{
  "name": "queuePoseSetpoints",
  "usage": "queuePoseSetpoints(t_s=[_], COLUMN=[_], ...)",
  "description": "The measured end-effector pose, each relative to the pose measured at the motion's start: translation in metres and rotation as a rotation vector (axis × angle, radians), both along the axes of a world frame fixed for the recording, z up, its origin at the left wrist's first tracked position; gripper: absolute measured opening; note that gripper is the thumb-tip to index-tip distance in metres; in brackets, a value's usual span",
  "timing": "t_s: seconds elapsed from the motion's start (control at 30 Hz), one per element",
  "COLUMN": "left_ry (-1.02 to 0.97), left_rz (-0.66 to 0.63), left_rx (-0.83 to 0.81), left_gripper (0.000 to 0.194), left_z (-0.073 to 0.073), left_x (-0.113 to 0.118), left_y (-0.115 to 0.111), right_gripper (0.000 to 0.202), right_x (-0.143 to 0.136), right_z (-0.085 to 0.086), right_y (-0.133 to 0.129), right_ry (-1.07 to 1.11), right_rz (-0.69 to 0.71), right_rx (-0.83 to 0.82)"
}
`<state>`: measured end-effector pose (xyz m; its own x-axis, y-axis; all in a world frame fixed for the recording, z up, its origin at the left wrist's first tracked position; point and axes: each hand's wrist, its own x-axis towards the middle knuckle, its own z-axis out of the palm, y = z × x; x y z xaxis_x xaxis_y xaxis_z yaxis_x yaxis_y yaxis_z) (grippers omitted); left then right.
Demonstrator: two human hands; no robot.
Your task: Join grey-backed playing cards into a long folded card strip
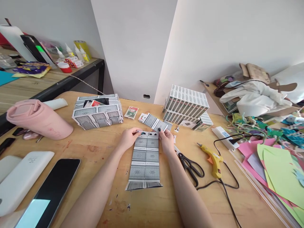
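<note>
My left hand pinches the far left corner of a long panel of joined playing cards, backs up, lying on the table. A folded flap stands at the panel's near end, and spade faces show along its far edge. In my right hand, closed between thumb and fingers, is a shorter strip of playing cards, tilted above the panel's far right corner. Scissors with black handles lie to the right of that hand. Beyond my hands stands a box made of cards, with an opening in its top.
Stacked card packs stand at the back, near a single card pack. A yellow glue gun and its cable lie right, beside a power strip and coloured paper. A phone and pink roll are left.
</note>
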<state>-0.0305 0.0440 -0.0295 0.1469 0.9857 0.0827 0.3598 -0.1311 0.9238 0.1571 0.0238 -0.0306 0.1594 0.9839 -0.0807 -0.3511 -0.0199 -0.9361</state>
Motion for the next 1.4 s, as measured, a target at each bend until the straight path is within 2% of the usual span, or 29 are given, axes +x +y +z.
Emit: queuePoseSetpoints(t_s=[0.17, 0.3, 0.4, 0.5, 0.57, 0.63, 0.7, 0.77, 0.9, 1.03, 1.17, 1.3, 1.4], left_ry=[-0.036, -0.226, -0.387, -0.432, -0.462, -0.507, -0.554, -0.611, -0.724, -0.806, -0.885, -0.919, -0.908], left_rz=[0.010, 0.030, 0.050, 0.095, 0.129, 0.158, 0.179, 0.191, 0.154, 0.070, 0.020, 0.047, 0.038], left_rx=[-0.037, -0.007, -0.026, -0.136, -0.183, -0.205, -0.225, -0.251, -0.294, -0.396, -0.531, -0.539, -0.542], left_gripper=[0.030, 0.051, 0.039, 0.024, 0.024, 0.026, 0.028, 0.029, 0.025, 0.028, 0.034, 0.034, 0.033], left_z=[0.001, 0.007, 0.007, 0.005, 0.005, 0.006, 0.009, 0.011, 0.012, 0.015, 0.020, 0.020, 0.020], left_x=[0.002, 0.010, 0.014, 0.013, 0.011, 0.009, 0.007, 0.004, 0.000, 0.004, 0.012, 0.013, 0.012], left_y=[0.000, 0.000, 0.003, 0.007, 0.008, 0.009, 0.009, 0.010, 0.011, 0.007, 0.001, 0.001, 0.002], right_gripper=[0.035, 0.033, 0.034, 0.037, 0.030, 0.018, 0.016, 0.021, 0.030, 0.033, 0.035, 0.040, 0.040], right_x=[0.001, 0.000, 0.000, 0.002, 0.005, 0.007, 0.006, 0.002, -0.012, -0.020, -0.016, -0.012, -0.014], right_z=[0.003, 0.006, 0.005, 0.001, -0.001, -0.002, -0.001, 0.002, 0.006, 0.007, 0.009, 0.013, 0.015], right_y=[-0.001, -0.001, -0.001, -0.001, -0.001, -0.002, -0.004, -0.007, -0.011, -0.010, -0.009, -0.010, -0.010], right_ry=[-0.083, -0.149, -0.199, -0.372, -0.545, -0.618, -0.510, -0.305, -0.047, -0.033, -0.074, -0.072, -0.158], right_rz=[0.009, 0.064, 0.103, 0.183, 0.191, 0.171, 0.187, 0.198, 0.189, 0.236, 0.318, 0.390, 0.390], right_rx=[-0.007, 0.028, 0.074, 0.059, 0.028, 0.018, 0.029, 0.016, -0.092, -0.093, -0.088, -0.074, -0.078])
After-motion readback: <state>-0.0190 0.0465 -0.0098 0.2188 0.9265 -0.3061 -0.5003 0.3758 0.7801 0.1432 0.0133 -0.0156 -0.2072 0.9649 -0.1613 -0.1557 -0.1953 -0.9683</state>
